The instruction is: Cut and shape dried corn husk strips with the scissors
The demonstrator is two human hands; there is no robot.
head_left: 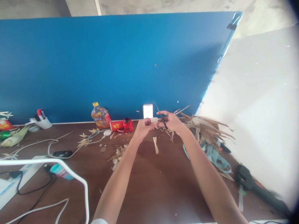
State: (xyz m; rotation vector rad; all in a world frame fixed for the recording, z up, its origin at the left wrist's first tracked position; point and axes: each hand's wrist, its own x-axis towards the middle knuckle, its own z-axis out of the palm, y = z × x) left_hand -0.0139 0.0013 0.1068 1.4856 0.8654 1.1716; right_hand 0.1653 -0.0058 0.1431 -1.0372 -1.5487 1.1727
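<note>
My left hand (143, 127) is closed in a pinch on a small pale strip of dried husk (154, 120), held above the brown table (149, 183). My right hand (171, 121) is closed round the handles of dark scissors (160, 115), whose blades point up and to the left beside the strip. A cut piece of husk (155, 145) lies on the table just below my hands. A heap of dried husk leaves (203, 127) rests to the right of my right hand.
A blue board (116, 62) stands along the table's back edge and a white board (254, 105) at the right. A juice bottle (100, 115), red cup (116, 125), red tape roll (127, 124), cables, a power strip (25, 172), a teal cup (60, 171) and a black tool (252, 183) lie around.
</note>
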